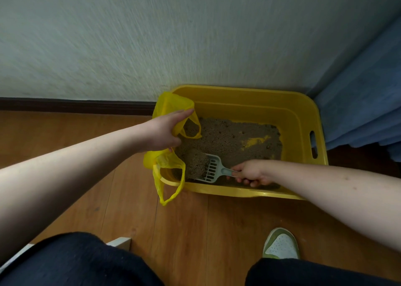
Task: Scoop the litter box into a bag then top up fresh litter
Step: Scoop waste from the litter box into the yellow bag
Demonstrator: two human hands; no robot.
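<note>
Two bare hands work over the yellow rectangular plastic litter box point(299, 121): right hand point(251, 173) clenched on a grey slotted plastic scoop point(211, 168) heaped with grainy brown litter point(230, 138), left hand point(165, 131) gripping a crinkled translucent yellow plastic bag point(167, 162) beside it.

Both bare forearms reach forward; the left hand point(162, 131) is pinched closed with fingers extended, the right hand point(252, 173) fisted, knuckles up.
</note>
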